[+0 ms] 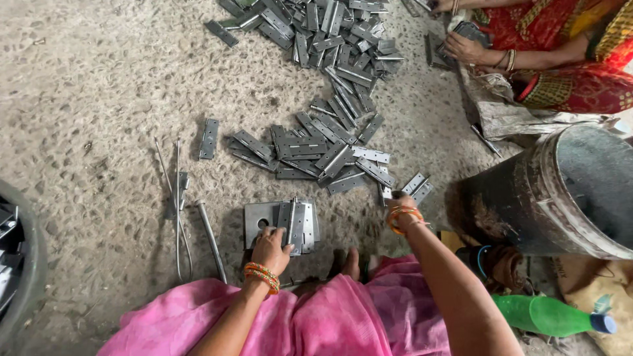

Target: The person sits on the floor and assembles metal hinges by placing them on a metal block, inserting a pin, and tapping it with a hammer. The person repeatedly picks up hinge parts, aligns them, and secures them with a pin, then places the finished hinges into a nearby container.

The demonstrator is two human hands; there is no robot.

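Note:
I sit on a concrete floor in pink cloth. My left hand (270,249) rests on a small stack of grey metal hinges (298,224) standing on a flat steel plate with a hole (257,219). My right hand (399,204), mostly hidden behind its bangled wrist, reaches down to loose hinges (414,186) at the near edge of a long scattered pile of hinges (330,148). Whether its fingers hold one cannot be seen.
More hinges are heaped at the top (330,33). Thin metal rods (178,204) and a thicker pin (211,240) lie to the left. A black drum (567,191) stands at right, a green bottle (550,315) below it. Another person's hands (465,47) work at top right. A dark tub (16,264) sits at far left.

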